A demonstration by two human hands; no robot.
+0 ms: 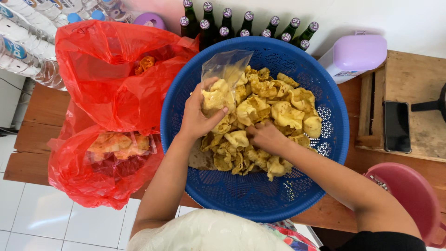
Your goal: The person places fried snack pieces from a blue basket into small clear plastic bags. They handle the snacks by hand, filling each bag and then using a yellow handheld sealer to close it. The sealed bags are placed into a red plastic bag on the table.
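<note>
A big blue perforated plastic basket sits on a wooden table and holds a heap of yellow crackers. My left hand grips a small clear plastic bag partly filled with crackers, held upright over the basket's left side. My right hand is pressed down into the cracker heap in the middle of the basket, fingers closed around some crackers.
Two red plastic bags with packed crackers lie left of the basket. Green glass bottles stand behind it, water bottles at far left. A lilac-lidded container, a dark phone and a pink basket are to the right.
</note>
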